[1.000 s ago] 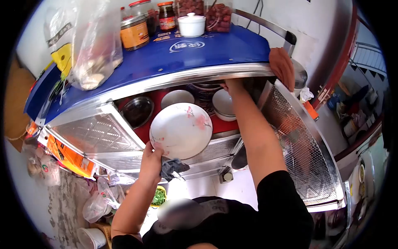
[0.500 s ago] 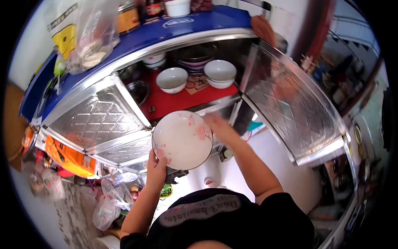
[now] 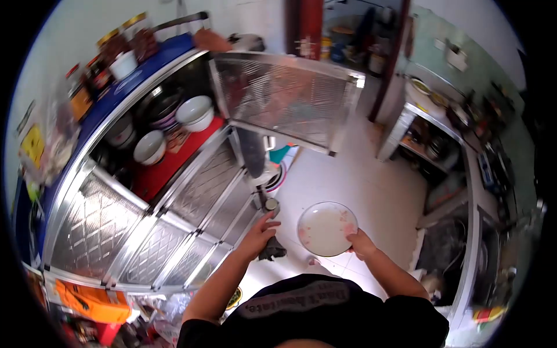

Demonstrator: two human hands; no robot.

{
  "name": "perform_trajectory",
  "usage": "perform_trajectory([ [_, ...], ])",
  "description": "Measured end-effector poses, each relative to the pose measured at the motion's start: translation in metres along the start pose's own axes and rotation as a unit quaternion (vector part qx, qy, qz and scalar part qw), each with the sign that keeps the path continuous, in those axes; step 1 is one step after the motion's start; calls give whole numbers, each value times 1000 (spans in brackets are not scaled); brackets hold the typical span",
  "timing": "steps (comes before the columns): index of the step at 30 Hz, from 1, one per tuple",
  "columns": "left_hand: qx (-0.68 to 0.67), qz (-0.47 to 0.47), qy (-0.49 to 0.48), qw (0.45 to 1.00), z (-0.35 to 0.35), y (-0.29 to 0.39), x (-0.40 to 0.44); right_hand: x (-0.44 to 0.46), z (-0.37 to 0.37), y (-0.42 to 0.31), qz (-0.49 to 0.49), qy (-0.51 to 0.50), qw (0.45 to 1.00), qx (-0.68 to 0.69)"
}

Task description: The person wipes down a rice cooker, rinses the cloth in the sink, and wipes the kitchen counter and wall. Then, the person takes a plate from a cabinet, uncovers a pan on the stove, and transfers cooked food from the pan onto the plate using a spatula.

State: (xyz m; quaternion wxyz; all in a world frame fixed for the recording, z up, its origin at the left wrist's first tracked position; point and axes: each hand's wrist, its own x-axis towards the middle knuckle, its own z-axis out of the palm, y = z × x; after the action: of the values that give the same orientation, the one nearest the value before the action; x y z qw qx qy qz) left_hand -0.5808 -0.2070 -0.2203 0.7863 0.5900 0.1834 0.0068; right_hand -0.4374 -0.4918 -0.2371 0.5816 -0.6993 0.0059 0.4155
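In my right hand (image 3: 361, 243) is a round plate (image 3: 326, 231), white with pink flowers and a thin dark rim. My fingers close on its right edge, and it is tilted with its face up toward me. My left hand (image 3: 259, 236) is away from the plate, near the cabinet's lower doors, with its fingers stretched apart. Right beside those fingers is a dark, crumpled thing (image 3: 272, 249); whether my hand touches it I cannot tell. White bowls (image 3: 196, 111) stand on the cabinet's red shelf (image 3: 171, 165).
The metal cabinet's upper door (image 3: 284, 101) hangs open over the floor. Jars and a white tub (image 3: 123, 65) stand on its blue top. An orange package (image 3: 93, 300) lies at lower left. On the right is a counter (image 3: 409, 107) with pans and dishes.
My view has turned right, away from the cabinet's inside. The plate has passed from the left hand's grip to the right hand's. My left hand has let go and spread its fingers.
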Motion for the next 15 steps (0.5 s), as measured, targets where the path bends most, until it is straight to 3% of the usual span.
perform_trajectory([
  [1,48,18,-44,998,15,8,16,-11,-17,8,-5,16,1000,13],
  [3,115,36,-112,986,50,37,40,-32,-49,21,-12,176,984,1],
  [4,136,33,-146,979,77,53,49,-32,-72,34,-17,208,978,24],
  [6,137,51,-210,967,116,65,81,-38,-122,77,-154,224,931,-244],
  [7,189,64,-212,957,139,76,94,-58,-130,74,-134,301,944,0],
  [8,141,57,-223,963,151,73,116,-70,-135,57,-126,355,894,242],
  [10,153,85,-158,972,191,89,133,-103,-179,45,-117,379,830,392],
  [12,81,95,-104,987,210,88,168,-122,-245,59,-182,374,740,529],
  [15,43,145,37,988,220,99,181,-153,-330,95,-373,242,625,641],
])
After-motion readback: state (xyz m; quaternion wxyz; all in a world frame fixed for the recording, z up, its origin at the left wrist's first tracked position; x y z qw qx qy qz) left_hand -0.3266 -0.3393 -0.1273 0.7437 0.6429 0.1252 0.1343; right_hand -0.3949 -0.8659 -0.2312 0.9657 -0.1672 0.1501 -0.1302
